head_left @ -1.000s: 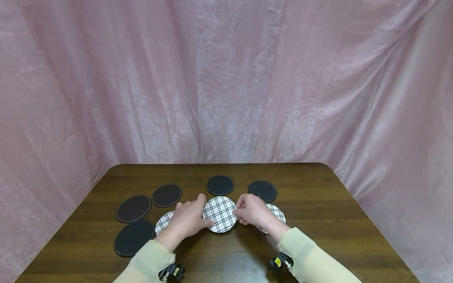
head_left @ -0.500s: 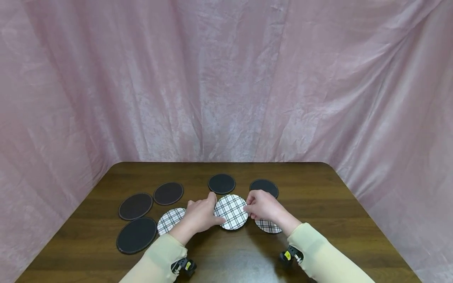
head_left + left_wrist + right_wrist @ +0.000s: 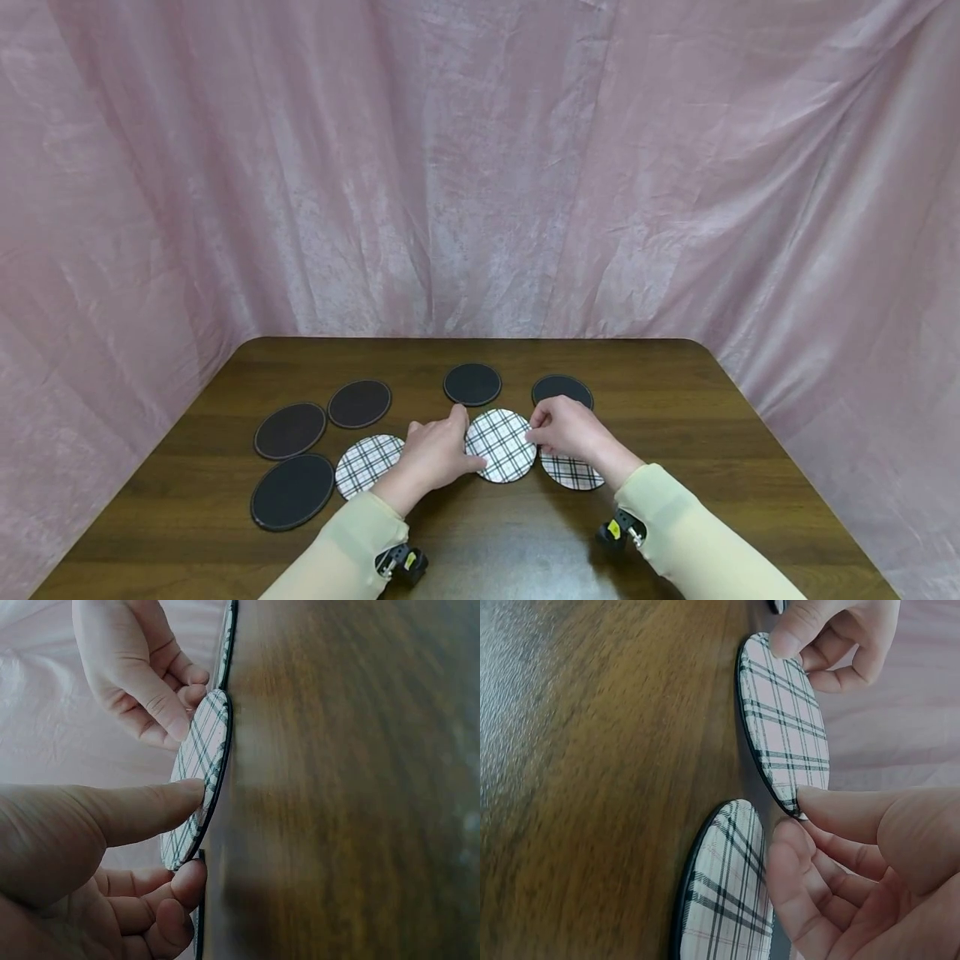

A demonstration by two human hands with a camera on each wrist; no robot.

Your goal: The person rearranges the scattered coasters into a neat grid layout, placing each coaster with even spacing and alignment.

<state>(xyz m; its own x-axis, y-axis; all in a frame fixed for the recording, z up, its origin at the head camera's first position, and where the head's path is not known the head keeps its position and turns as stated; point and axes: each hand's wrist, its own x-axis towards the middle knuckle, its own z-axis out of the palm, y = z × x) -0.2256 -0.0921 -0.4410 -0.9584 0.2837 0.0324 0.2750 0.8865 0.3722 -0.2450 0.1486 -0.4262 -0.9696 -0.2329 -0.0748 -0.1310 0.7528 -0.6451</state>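
A round coaster (image 3: 501,446) with a white and black plaid face and a dark edge is between my two hands, tilted slightly and raised a little off the table. My left hand (image 3: 433,454) grips its left edge, thumb on the plaid face and fingers curled at the rim. On the opposite edge my right hand (image 3: 573,429) pinches it between thumb and fingers. A second plaid coaster (image 3: 366,462) lies left of my left hand, partly covered by it. The third plaid coaster (image 3: 731,892) lies under my right hand and wrist.
Several black round coasters lie on the wooden table (image 3: 495,550): a pair at the far left (image 3: 290,431), one behind my left hand (image 3: 360,404), one at the back (image 3: 472,385) and one behind my right hand (image 3: 561,388). A pink curtain (image 3: 450,167) hangs behind.
Both hands have shifted rightward with the held plaid coaster. More of the left plaid coaster now shows. The other coasters keep their places, apart from a slight camera shift.
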